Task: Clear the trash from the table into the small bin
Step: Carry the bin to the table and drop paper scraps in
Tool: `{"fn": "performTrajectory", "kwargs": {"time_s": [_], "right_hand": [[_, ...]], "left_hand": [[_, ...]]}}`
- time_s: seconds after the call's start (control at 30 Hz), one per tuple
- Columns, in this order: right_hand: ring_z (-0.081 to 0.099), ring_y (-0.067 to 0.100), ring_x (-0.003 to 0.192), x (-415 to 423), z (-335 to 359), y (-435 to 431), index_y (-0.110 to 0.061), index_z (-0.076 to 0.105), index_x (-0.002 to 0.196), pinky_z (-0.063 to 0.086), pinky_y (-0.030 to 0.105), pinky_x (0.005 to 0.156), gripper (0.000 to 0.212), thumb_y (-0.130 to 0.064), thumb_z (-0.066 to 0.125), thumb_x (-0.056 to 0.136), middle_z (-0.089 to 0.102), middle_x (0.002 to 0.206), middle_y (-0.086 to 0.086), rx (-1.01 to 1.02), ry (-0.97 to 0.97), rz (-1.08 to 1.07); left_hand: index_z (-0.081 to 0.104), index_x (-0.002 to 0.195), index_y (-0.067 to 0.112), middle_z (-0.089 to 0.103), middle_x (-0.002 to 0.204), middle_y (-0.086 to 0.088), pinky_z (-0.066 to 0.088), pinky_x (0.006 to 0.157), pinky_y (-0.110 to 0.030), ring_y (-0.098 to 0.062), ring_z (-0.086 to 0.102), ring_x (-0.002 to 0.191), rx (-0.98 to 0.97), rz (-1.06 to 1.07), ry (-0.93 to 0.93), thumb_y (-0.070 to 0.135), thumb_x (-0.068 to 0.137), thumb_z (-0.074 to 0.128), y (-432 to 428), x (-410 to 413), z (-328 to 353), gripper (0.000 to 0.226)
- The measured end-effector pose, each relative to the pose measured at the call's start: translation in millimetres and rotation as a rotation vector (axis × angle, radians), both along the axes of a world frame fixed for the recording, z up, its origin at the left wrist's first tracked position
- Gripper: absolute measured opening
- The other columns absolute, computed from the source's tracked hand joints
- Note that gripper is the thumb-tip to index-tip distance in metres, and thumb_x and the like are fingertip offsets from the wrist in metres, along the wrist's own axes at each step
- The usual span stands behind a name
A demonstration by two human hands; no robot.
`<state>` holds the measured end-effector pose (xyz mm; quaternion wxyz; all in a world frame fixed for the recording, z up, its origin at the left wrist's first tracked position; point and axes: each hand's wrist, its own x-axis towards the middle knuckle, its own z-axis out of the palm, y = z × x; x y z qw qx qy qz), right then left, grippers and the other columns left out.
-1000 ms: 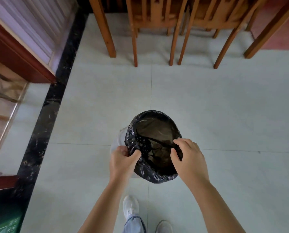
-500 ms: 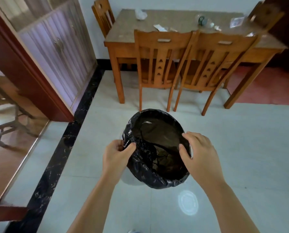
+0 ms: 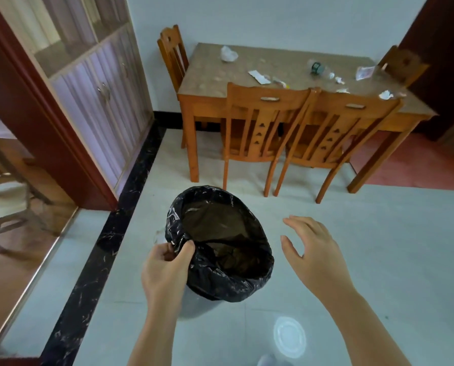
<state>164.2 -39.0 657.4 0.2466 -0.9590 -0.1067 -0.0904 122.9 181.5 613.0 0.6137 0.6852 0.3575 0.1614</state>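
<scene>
Pinched between thumb and fingers, the near-left rim of the small bin sat in your left hand, which was clamped on the black liner folded over the edge. Your right hand hung just beside the bin's right side, fingers spread apart, touching nothing. From your head camera, the bin was tilted toward you over the pale tiled floor, its mouth showing a dark inside.

Well beyond it stood the wooden table against the wall, with two chairs pushed in along its near side. Trash lay scattered on the tabletop: a crumpled white wad near the far left, a flat paper scrap toward the middle, a clear bottle on its side, and smaller bits (too blurred to name) at the right end.
</scene>
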Motion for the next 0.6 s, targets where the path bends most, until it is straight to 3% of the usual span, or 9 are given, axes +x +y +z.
{"fn": "performTrajectory", "kwargs": {"time_s": [0.13, 0.33, 0.47, 0.6], "right_hand": [[0.054, 0.024, 0.110, 48, -2, 22, -0.010, 0.058, 0.112, 0.039, 0.031, 0.091, 0.031, -0.017, 0.060, 0.082, 0.062, 0.115, 0.007, -0.005, 0.013, 0.039], [0.051, 0.023, 0.112, 148, -19, 44, -0.011, 0.057, 0.114, 0.037, 0.029, 0.092, 0.032, -0.018, 0.058, 0.083, 0.061, 0.117, 0.005, 0.011, 0.063, 0.040], [0.051, 0.024, 0.112, 235, -11, 59, -0.010, 0.058, 0.113, 0.041, 0.035, 0.092, 0.030, -0.018, 0.058, 0.083, 0.061, 0.116, 0.006, 0.037, 0.072, 0.048], [0.054, 0.025, 0.108, 310, 2, 78, -0.010, 0.057, 0.113, 0.045, 0.039, 0.089, 0.031, -0.020, 0.057, 0.084, 0.062, 0.114, 0.006, 0.047, 0.053, 0.085]], "left_hand": [[0.056, 0.055, 0.019, 0.054, 0.053, 0.006, 0.039, 0.053, -0.030, -0.014, 0.050, 0.053, 0.033, 0.096, -0.046, 0.030, 0.066, 0.074, 24, 30, 2, 0.023], [0.058, 0.057, 0.023, 0.054, 0.052, 0.009, 0.037, 0.055, -0.032, -0.015, 0.051, 0.055, -0.006, 0.123, -0.036, 0.036, 0.063, 0.073, 59, 117, -3, 0.021], [0.061, 0.069, 0.014, 0.063, 0.068, -0.007, 0.041, 0.062, -0.033, -0.022, 0.058, 0.064, -0.056, 0.112, -0.044, 0.026, 0.068, 0.074, 76, 197, 8, 0.018], [0.060, 0.068, 0.010, 0.062, 0.073, -0.013, 0.043, 0.067, -0.039, -0.026, 0.056, 0.069, -0.077, 0.117, -0.078, 0.025, 0.063, 0.076, 94, 270, 25, 0.023]]}}
